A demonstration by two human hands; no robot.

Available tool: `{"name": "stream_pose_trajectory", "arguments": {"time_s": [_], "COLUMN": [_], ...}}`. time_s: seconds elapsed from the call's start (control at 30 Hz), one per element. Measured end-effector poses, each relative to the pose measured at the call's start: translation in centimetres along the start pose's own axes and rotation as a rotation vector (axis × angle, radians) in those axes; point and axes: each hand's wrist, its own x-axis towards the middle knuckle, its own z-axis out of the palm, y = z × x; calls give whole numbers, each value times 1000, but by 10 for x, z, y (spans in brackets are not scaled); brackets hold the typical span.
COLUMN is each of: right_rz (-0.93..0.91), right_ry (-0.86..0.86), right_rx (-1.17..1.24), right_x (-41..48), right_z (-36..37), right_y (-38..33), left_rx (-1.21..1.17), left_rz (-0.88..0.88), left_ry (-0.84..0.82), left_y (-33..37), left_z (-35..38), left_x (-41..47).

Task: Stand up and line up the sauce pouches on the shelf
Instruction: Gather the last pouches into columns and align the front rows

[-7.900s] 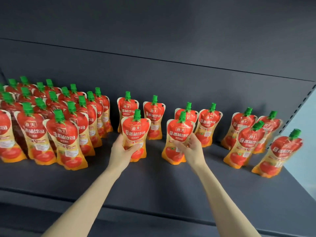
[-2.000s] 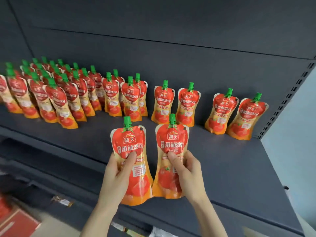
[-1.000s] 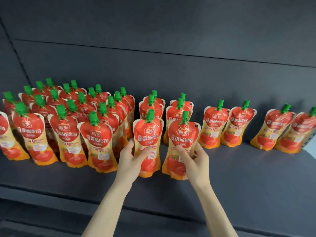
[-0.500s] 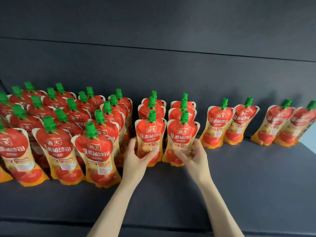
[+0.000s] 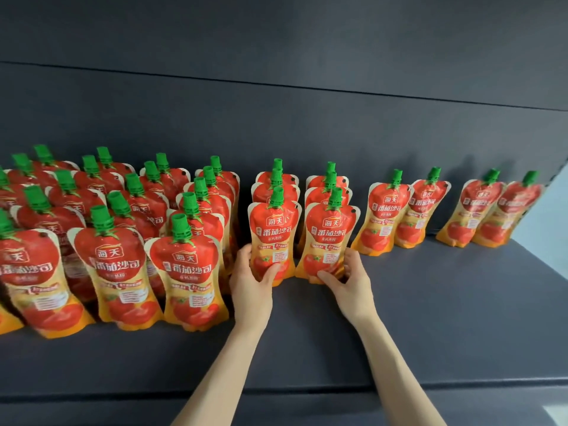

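Note:
Red-and-orange sauce pouches with green caps stand on a dark grey shelf (image 5: 430, 318). My left hand (image 5: 250, 285) grips the lower part of one upright pouch (image 5: 273, 232). My right hand (image 5: 347, 279) grips the pouch next to it (image 5: 330, 238). Both pouches stand at the front of two short columns, each with two pouches behind. Several tight rows of pouches (image 5: 129, 241) fill the shelf to the left.
To the right, two pouches (image 5: 402, 210) lean against the back panel, and two more (image 5: 491, 210) stand near the shelf's right end. The shelf's front edge (image 5: 307, 387) runs below my forearms. Another shelf overhangs above.
Both hands have pushed the two held pouches back on the shelf until they stand close in front of the pouches behind. The camera has moved closer.

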Motion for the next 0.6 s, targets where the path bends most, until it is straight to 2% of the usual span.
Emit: {"name": "stream_pose_trajectory", "arguments": {"time_s": [0.23,0.6], "right_rz": [-2,-18], "right_ry": [22,69], "right_rx": [-2,9], "right_x": [0,6], "right_z": [1,4], "right_y": [2,3], "left_rx": [96,115], "left_rz": [13,7], "left_ry": [34,61], "left_y": [1,0], "left_z": [3,3], "left_x": [-2,-2]}}
